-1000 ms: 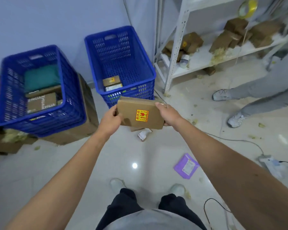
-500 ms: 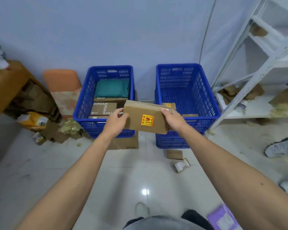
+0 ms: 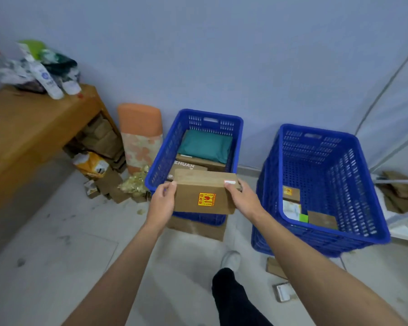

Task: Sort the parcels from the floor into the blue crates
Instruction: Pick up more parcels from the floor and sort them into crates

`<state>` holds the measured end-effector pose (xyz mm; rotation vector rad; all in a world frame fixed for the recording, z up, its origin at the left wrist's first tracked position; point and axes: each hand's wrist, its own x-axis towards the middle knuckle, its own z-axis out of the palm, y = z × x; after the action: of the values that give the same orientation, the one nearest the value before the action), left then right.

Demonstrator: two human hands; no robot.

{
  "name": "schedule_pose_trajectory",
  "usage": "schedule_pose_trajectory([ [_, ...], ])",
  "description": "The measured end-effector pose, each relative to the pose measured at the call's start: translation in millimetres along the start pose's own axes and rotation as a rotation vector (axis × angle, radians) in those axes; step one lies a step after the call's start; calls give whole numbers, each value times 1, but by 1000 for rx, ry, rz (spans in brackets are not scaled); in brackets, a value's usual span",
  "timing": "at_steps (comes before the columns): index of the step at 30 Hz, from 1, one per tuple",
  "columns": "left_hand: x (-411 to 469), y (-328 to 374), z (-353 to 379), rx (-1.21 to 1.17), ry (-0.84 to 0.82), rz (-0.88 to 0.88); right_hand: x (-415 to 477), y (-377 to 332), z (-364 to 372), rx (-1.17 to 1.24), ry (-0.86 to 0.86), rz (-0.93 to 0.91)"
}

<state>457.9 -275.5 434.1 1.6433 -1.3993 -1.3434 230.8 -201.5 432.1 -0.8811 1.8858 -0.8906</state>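
Note:
I hold a flat brown cardboard parcel [image 3: 204, 194] with a red and yellow sticker between both hands. My left hand [image 3: 161, 203] grips its left edge and my right hand [image 3: 242, 198] grips its right edge. The parcel hangs over the near rim of the left blue crate [image 3: 156, 170], which stands on a cardboard box and holds a teal package [image 3: 205, 145] and brown boxes. The right blue crate [image 3: 363, 184] stands beside it with a few small parcels on its bottom. Two small parcels [image 3: 278, 278] lie on the floor near my right arm.
A wooden table [image 3: 33, 123] with bottles and bags stands at the left, cardboard scraps and a yellow bag [image 3: 92, 164] under it. An orange cushion [image 3: 139, 135] leans on the wall. A white shelf rack [image 3: 400, 184] is at the right. My foot [image 3: 231, 260] is between the crates.
I have stepped closer to the crates and turned left. The parcel moved from between the two crates to over the left crate's near rim, still held by both hands.

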Motion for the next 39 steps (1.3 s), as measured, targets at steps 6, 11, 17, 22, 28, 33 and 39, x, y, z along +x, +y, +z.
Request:
schedule_pose_trajectory([
  [6, 77, 9, 4, 76, 60, -53, 97, -20, 25, -91, -29, 65],
  [11, 147, 24, 3, 103, 48, -84, 169, -47, 27, -125, -64, 90],
  [17, 214, 30, 7, 80, 35, -138, 234, -69, 38, -112, -54, 141],
  [22, 276, 26, 8, 82, -46, -221, 276, -79, 50, -48, 18, 260],
  [28, 339, -2, 16, 177, -260, -247, 307, -59, 69, -116, 121, 353],
  [33, 379, -45, 38, 279, -360, -363, 342, -19, 82, -291, 9, 377],
  [39, 397, -87, 68, 227, -447, -451, 370, 24, 91, -318, -69, 340],
])
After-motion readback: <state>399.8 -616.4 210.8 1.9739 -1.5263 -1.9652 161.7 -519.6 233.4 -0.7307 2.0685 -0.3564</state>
